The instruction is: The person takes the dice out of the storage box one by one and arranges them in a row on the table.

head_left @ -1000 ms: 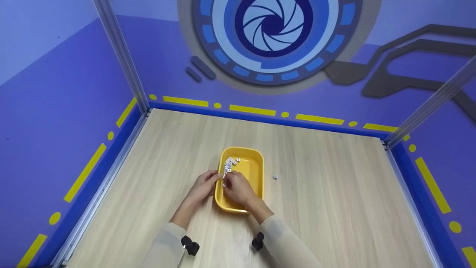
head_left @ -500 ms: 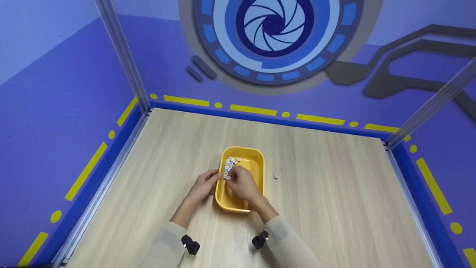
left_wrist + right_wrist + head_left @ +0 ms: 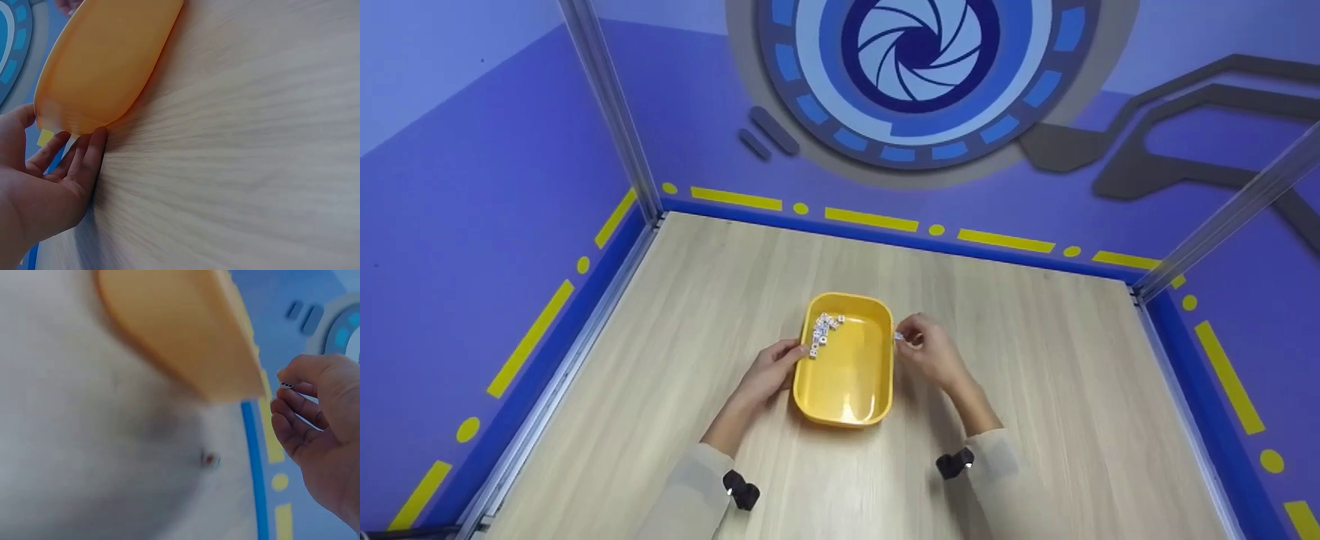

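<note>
Booth walls point(image 3: 495, 247) in blue and violet, yellow dashes along the foot, round shutter emblem point(image 3: 919, 52) at the back; surface point(image 3: 1057, 390), pale wood grain, bearing everything in use; one yellow tray point(image 3: 851, 375), oblong, set between the two hands within easy reach of both, its raised sides seemingly useful for keeping small pieces from straying; white dice point(image 3: 823, 330), inside it, a ragged row along the left side toward the far end; left hand point(image 3: 765, 373), thumb over the rim, other fingers against the outside, a grip I take to be for steadying; right hand point(image 3: 936, 356), just beyond the tray's right side, thumb and finger pinching a single die point(image 3: 286, 386), a fingertip hold suited, I judge, to so small a thing; one loose die point(image 3: 211, 459), blurred, on the surface near the tray, visible from the right wrist, not to be made out from the head; two pale sleeves point(image 3: 690, 480), a black wrist camera point(image 3: 742, 491) at each.
</note>
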Tool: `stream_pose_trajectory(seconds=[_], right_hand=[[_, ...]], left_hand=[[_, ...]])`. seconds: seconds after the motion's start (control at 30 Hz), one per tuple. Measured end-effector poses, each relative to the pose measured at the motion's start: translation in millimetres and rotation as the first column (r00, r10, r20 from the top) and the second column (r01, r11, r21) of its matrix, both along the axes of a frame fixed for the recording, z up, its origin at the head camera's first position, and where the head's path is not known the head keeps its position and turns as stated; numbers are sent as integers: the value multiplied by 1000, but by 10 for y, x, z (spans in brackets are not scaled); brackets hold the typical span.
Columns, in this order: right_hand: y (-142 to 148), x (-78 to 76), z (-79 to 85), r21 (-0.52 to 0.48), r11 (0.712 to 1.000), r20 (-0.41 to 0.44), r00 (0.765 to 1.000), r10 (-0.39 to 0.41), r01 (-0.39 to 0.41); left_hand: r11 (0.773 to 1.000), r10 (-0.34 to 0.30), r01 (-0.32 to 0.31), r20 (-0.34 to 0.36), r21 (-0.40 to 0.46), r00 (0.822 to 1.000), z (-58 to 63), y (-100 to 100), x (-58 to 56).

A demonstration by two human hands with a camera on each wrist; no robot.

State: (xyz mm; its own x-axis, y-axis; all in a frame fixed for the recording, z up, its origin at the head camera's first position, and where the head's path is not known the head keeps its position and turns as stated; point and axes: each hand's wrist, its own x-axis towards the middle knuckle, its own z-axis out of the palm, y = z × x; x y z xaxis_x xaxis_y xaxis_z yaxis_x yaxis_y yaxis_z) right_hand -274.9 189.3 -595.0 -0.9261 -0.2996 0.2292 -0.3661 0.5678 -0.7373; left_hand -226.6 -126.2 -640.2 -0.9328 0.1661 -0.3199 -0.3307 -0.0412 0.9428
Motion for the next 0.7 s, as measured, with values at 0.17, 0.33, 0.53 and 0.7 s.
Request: stream_pose_trajectory(seconds=[0.17, 0.33, 0.53, 0.7], right_hand=[[348, -45, -212, 50, 996, 32, 997, -72, 71], [533, -54, -386, 110, 984, 76, 986, -148, 140], [569, -38, -471, 146, 977, 174, 968, -182, 158], [563, -41, -499, 126, 982, 195, 967, -167, 144]], left_hand=[[1000, 1, -1, 6, -3, 1000, 8, 4, 1], [1000, -8, 8, -11, -5, 1000, 5, 12, -11], [1000, -8, 8, -8, 18, 1000, 3, 10, 0], [1000, -9, 9, -5, 16, 1000, -3, 3, 6]])
